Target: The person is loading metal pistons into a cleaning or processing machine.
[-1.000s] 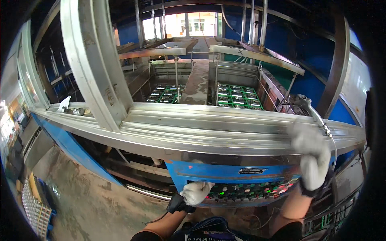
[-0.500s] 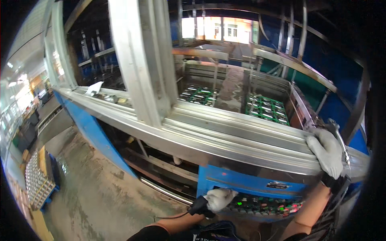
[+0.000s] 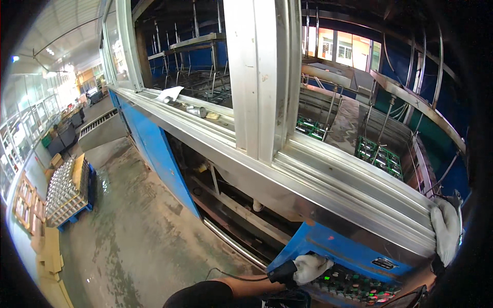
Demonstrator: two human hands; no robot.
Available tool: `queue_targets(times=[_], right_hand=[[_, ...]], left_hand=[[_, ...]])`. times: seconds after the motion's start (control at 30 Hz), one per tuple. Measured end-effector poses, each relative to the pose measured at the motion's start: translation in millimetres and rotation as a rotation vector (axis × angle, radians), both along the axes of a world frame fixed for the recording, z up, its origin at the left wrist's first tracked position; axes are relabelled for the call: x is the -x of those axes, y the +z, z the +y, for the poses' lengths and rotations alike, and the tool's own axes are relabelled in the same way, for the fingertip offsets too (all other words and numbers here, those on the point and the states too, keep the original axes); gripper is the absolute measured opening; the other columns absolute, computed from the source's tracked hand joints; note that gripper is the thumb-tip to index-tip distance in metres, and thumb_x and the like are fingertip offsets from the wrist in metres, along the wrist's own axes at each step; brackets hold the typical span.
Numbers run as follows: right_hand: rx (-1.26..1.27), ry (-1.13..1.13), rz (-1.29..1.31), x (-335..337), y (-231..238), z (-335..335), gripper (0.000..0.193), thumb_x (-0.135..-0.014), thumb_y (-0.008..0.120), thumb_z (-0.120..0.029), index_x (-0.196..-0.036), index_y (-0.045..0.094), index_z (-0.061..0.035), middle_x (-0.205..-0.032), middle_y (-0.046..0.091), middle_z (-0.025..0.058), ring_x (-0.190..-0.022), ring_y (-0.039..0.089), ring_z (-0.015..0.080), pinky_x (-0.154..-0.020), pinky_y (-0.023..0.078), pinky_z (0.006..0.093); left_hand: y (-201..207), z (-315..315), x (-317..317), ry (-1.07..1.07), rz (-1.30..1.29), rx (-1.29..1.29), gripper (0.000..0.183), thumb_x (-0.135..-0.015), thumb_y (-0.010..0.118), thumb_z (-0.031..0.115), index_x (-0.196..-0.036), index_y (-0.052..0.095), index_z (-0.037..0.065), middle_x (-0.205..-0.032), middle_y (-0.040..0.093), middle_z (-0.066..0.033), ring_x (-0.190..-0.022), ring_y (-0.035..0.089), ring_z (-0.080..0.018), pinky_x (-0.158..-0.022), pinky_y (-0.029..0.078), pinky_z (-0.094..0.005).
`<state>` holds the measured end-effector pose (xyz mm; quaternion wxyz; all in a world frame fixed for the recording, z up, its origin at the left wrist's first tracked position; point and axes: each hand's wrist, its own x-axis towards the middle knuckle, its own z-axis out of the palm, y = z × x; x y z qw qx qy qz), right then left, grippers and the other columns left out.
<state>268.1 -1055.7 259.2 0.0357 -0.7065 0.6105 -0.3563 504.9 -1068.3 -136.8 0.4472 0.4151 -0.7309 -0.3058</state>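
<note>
My left hand point(image 3: 310, 268), in a white glove with a black cuff, is at the upper left edge of a control panel point(image 3: 354, 285) with many small buttons and green and red lights. Its fingers are curled together, and whatever is under them is hidden. My right hand point(image 3: 446, 228), gloved the same way, lies at the right end of a ridged aluminium sill point(image 3: 359, 190), its fingers stretched out along the edge. Inside the machine, beyond the sill, green racks point(image 3: 380, 156) of shiny metal parts sit down in tanks.
A broad aluminium post point(image 3: 259, 77) rises from the sill. A crumpled white paper point(image 3: 170, 94) and a metal fitting point(image 3: 196, 111) lie on the ledge left of it. Below, the blue housing point(image 3: 149, 149) has an open bay. A pallet of stacked metal parts point(image 3: 68, 190) stands on the wet floor.
The view has swung left, so the post, sill and both hands appear farther right. My left hand stays at the panel and my right hand at the sill's end.
</note>
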Motion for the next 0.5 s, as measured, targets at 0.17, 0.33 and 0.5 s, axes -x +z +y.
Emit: queue_targets(times=[0.17, 0.33, 0.5], right_hand=[[0.063, -0.073, 0.018, 22, -12, 0, 0.032, -0.092, 0.058, -0.019, -0.113, 0.061, 0.0045, -0.102, 0.065, 0.0158, -0.096, 0.059, 0.0215, -0.091, 0.044, 0.0306], [0.010, -0.095, 0.006, 25, -9, 6, 0.033, -0.094, 0.057, -0.021, -0.115, 0.061, 0.0043, -0.104, 0.064, 0.0181, -0.098, 0.059, 0.0258, -0.093, 0.043, 0.0330], [0.107, 0.120, 0.207, -25, 17, 13, 0.034, -0.096, 0.054, -0.022, -0.116, 0.062, 0.0033, -0.110, 0.063, 0.0210, -0.104, 0.059, 0.0316, -0.095, 0.042, 0.0358]], left_hand=[[87, 24, 3, 0.072, -0.146, -0.126, 0.039, -0.100, 0.046, 0.033, -0.106, 0.060, -0.003, -0.096, 0.063, -0.0252, -0.093, 0.061, -0.0407, -0.083, 0.048, -0.0413], [28, 6, 24, 0.042, -0.144, -0.097, 0.037, -0.100, 0.047, 0.032, -0.111, 0.057, -0.002, -0.103, 0.062, -0.0253, -0.097, 0.059, -0.0403, -0.085, 0.048, -0.0402], [-218, -106, 62, 0.816, -0.264, 0.368, 0.035, -0.100, 0.048, 0.030, -0.111, 0.057, -0.001, -0.106, 0.063, -0.0235, -0.100, 0.060, -0.0379, -0.085, 0.049, -0.0374]])
